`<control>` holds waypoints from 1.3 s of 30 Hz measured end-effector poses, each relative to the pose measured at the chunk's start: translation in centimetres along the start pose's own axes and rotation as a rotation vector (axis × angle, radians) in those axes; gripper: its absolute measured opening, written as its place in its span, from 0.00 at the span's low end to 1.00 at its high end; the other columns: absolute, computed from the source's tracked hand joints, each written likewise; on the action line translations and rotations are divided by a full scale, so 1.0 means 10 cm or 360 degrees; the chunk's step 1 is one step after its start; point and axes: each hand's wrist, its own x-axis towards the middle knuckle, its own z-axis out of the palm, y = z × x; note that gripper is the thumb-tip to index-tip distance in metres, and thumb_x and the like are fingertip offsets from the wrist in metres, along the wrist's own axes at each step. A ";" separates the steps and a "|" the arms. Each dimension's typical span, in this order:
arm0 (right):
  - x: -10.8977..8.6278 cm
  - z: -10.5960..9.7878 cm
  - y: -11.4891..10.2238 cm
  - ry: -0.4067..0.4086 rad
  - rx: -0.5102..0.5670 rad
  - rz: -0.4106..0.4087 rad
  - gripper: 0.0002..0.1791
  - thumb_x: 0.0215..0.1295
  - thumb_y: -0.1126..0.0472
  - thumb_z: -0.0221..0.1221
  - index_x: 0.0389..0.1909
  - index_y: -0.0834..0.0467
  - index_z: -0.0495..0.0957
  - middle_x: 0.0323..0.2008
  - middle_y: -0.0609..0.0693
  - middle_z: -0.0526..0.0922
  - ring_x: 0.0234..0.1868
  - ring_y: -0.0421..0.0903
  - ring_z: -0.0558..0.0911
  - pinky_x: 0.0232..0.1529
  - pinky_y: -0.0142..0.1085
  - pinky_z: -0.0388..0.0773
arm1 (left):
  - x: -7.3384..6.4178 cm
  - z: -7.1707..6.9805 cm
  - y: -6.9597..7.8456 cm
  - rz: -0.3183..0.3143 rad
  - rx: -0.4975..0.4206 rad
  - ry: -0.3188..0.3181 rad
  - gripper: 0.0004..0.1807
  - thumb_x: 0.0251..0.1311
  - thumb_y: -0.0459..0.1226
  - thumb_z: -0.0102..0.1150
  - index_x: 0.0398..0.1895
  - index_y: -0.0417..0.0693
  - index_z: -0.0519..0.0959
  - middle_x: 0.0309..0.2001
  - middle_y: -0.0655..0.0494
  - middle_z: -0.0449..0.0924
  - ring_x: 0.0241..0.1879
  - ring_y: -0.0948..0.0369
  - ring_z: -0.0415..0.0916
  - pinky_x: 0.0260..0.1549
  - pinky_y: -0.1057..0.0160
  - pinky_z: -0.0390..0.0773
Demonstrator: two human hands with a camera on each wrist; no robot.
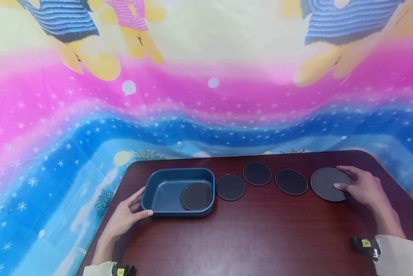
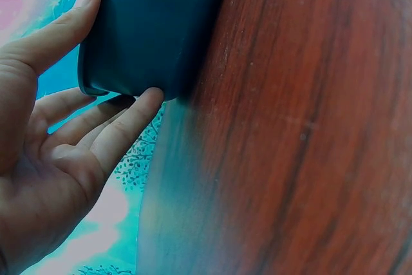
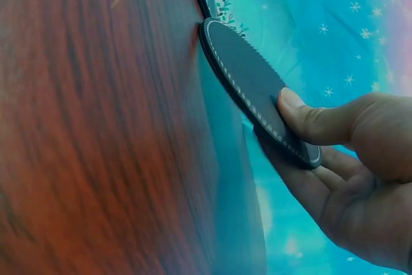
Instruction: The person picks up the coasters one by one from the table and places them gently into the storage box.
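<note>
At the left end of a dark blue rectangular tub (image 1: 163, 195), my left hand (image 1: 124, 217) holds its corners, thumb at the near one and fingers at the far one. In the left wrist view the thumb and fingertips press against the tub's outer wall (image 2: 151, 30). Inside the tub's right half lie stacked round dark coasters (image 1: 197, 196). Far to the right, my right hand (image 1: 366, 188) pinches a round dark coaster (image 1: 327, 184), thumb on top and fingers beneath. The right wrist view shows this coaster (image 3: 248, 75) tilted, with pale stitching round its rim.
Between the tub and my right hand, three more coasters lie on the table: one coaster (image 1: 230, 187) close beside the tub, another (image 1: 257, 173) farther back, a third (image 1: 291, 182) near the held one. A patterned cloth (image 1: 209, 99) hangs behind the reddish-brown table (image 1: 247, 241).
</note>
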 end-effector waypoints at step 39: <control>-0.03 0.11 -0.27 -0.0421 0.1526 0.0103 0.26 0.78 0.65 0.62 0.71 0.42 0.75 0.49 0.26 0.86 0.46 0.30 0.89 0.43 0.28 0.88 | 0.00 0.00 0.03 -0.0037 0.0049 -0.0008 0.52 0.66 0.45 0.76 0.88 0.56 0.56 0.81 0.38 0.65 0.76 0.39 0.71 0.62 0.51 0.85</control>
